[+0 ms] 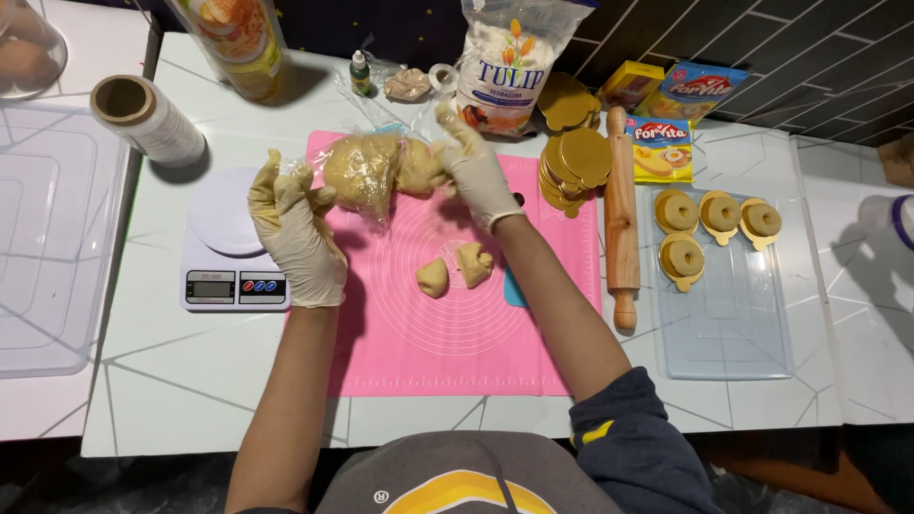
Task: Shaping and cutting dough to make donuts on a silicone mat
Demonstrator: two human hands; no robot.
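Head view: plastic wrap (381,205) veils dough lump (367,171)

Both hands, left (297,238) and right (473,169), wore cream disposable gloves. Forearms were bare. A dark blue sleeve with a yellow mark was pushed up; the top was grey with a yellow emblem.

Matt pink silicone mat (457,352); smooth wooden rolling pin (621,219); glossy gold discs (571,167).
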